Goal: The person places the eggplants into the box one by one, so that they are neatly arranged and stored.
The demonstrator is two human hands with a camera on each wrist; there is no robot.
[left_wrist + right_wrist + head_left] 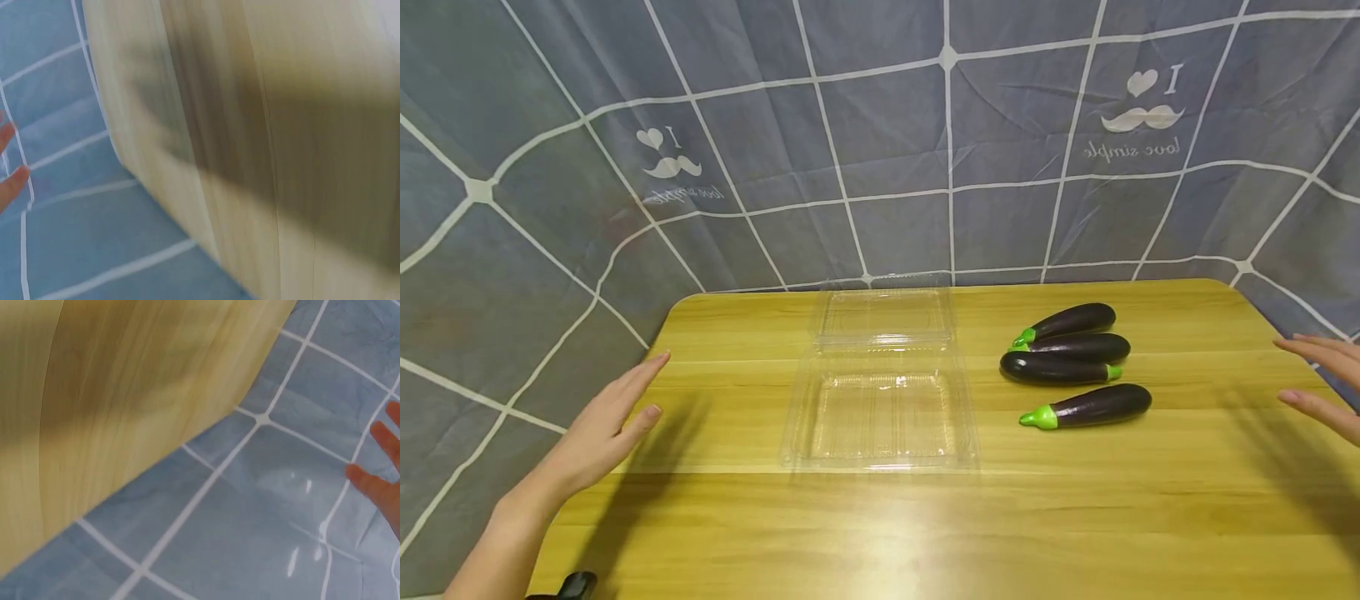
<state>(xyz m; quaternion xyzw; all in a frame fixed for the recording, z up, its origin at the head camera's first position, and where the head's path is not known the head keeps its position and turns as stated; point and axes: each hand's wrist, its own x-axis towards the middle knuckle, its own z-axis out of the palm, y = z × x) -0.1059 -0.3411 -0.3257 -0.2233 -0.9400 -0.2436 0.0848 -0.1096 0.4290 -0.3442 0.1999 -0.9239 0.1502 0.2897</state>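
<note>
In the head view my left hand (601, 432) hovers over the table's left side, fingers straight and holding nothing. At the right edge of that view, my right hand (1326, 379) is partly cut off, its fingers extended with nothing in them. Between the hands a clear plastic clamshell box (880, 417) lies with its lid (883, 312) folded back toward the wall. Right of the box are several dark purple eggplants with green stems. Three lie bunched together, the nearest of them an eggplant (1052, 368) with its stem to the right; a separate eggplant (1105, 406) lies in front.
The wooden table (880, 533) has rounded far corners. A grey-blue cloth (887, 150) with white grid lines hangs behind it and along both sides. A small black object (577, 585) shows at the bottom left, near my left forearm.
</note>
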